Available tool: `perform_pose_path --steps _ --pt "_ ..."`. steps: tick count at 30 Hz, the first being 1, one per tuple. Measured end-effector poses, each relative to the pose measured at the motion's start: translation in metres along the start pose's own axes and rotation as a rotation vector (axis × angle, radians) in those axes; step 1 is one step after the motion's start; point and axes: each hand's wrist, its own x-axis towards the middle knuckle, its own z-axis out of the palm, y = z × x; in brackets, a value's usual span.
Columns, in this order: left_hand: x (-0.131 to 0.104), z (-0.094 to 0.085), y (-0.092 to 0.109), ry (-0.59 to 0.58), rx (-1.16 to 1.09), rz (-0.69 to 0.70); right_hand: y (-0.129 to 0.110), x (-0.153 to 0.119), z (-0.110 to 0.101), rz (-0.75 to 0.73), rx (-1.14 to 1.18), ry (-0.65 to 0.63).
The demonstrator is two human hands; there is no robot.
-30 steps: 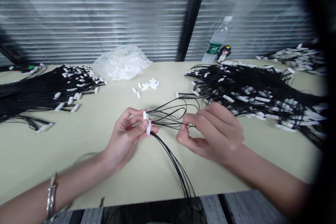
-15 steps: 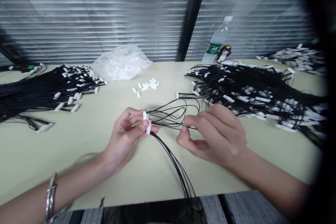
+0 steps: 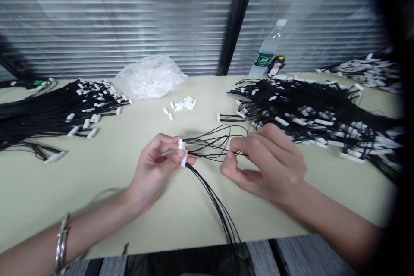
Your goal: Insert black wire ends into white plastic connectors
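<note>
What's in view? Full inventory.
Table: one, pale, centre
Held connectors: apparently two, white, centre
Wires: several, black, centre to front edge
Loose pieces: about a dozen, white, mid-table
Bag: one, clear, back
Cable piles: several, black with white ends, both sides
Bottle: one, clear, green-labelled, back right
Penguin figure: one, black-and-white, beside bottle
Blinds: count unclear, grey, behind
Post: one, dark, between blinds
Bangles: count unclear, silver, lower left
Left hand: one, bare, on held connectors
Right hand: one, bare, pinching wires

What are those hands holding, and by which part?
The left hand grips black wiring by its white connectors; the right hand pinches thin wire away from those connectors, between thumb and forefinger.
</note>
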Motion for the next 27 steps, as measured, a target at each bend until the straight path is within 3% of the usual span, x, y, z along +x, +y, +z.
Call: perform_pose_path --steps 17,27 --pt "-0.0005 -0.0005 -0.0023 0.018 -0.001 -0.053 0.0008 -0.0002 0.0019 0.008 0.017 0.096" --pt "-0.0001 -0.0012 -0.0008 0.05 -0.075 -0.146 0.0011 -0.0055 0.0052 -0.038 -0.045 0.081"
